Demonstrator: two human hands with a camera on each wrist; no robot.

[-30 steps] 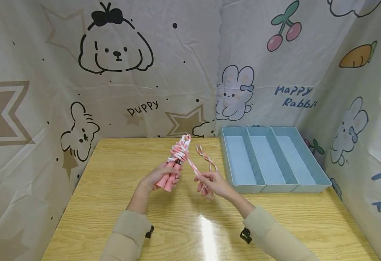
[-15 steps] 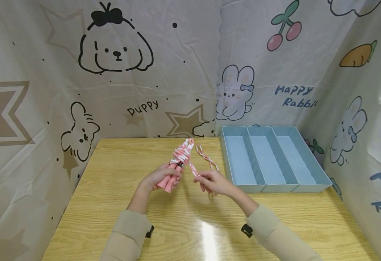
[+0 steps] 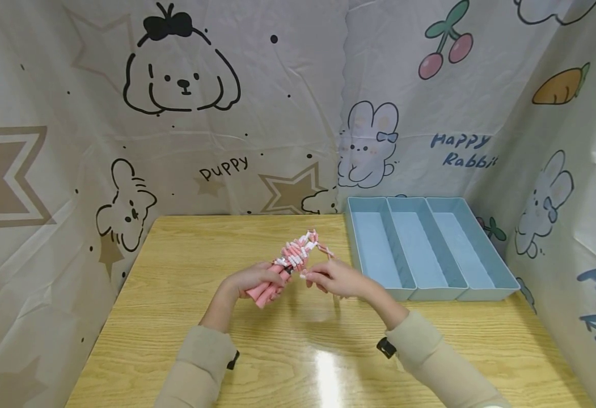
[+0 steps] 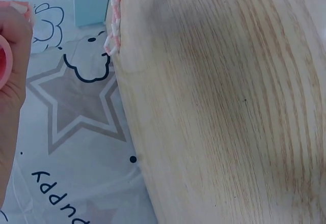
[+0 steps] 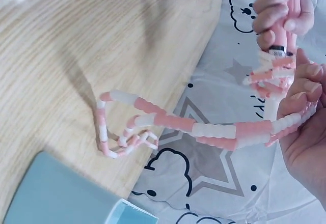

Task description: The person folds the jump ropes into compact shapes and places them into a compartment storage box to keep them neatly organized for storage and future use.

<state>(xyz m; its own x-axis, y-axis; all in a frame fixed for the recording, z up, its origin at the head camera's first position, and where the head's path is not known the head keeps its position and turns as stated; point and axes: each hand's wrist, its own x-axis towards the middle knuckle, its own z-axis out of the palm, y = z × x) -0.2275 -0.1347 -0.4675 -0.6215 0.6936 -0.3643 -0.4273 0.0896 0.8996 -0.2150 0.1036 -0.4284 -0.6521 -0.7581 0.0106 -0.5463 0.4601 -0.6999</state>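
My left hand (image 3: 250, 280) grips both pink handles (image 3: 264, 293) of a beaded jump rope side by side. Pink and white rope (image 3: 295, 253) is wound in a thick bundle just beyond the handles, with a loop sticking out at its far end. Close to the bundle's right side, my right hand (image 3: 339, 279) holds the doubled loose rope between curled fingers. In the right wrist view this length of rope (image 5: 214, 131) stretches away from the right hand and bends down toward the table. In the left wrist view only part of the left hand (image 4: 12, 56) shows.
A light blue tray (image 3: 411, 294) with three long compartments stands at the back right of the wooden table (image 3: 201, 249). Printed cloth (image 3: 277, 113) hangs behind the table and along its sides.
The left hand has tilted the wound bundle to the right and nearer. The rope stretch between the bundle and the right hand has become shorter. The right hand has shifted slightly.
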